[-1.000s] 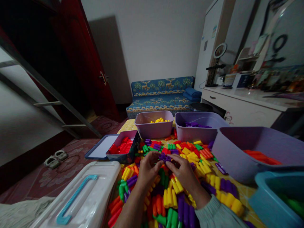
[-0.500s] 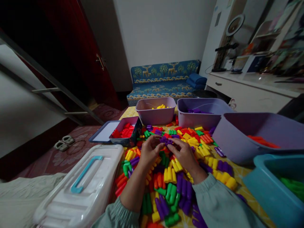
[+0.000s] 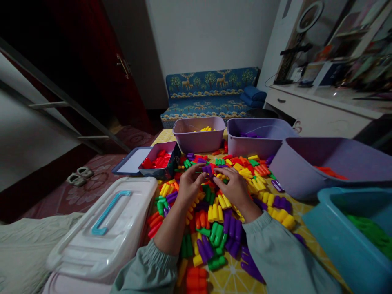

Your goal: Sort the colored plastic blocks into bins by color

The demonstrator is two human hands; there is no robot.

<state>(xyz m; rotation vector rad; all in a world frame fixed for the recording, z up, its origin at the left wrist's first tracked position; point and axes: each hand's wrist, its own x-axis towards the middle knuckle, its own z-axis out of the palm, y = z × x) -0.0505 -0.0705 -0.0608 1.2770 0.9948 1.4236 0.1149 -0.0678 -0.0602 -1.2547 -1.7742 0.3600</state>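
Note:
A purple plastic building block point(image 3: 208, 170) with rounded tubes is held up over the pile, between my two hands. My left hand point(image 3: 190, 184) is closed on it, thumb and fingertips at its left side. Just to the right, my right hand point(image 3: 234, 188) has its thumb and fingers curved and apart, close to the block; nothing shows between them. Under both hands spreads a pile of loose blocks, among them yellow blocks point(image 3: 215, 213), green blocks point(image 3: 217, 233), purple blocks point(image 3: 232, 226) and orange blocks point(image 3: 202, 219).
Beyond the pile stand a pink-purple bin point(image 3: 199, 142) with yellow blocks and a purple bin point(image 3: 255, 146). At right are a lilac bin point(image 3: 292, 175) and a teal bin point(image 3: 332, 228). At left lie a box point(image 3: 176, 161) of red blocks and a white lid point(image 3: 119, 228).
The view has tilted and shifted slightly. The fingers of my right hand have spread and drawn a little away from the purple block, which stays at my left fingertips.

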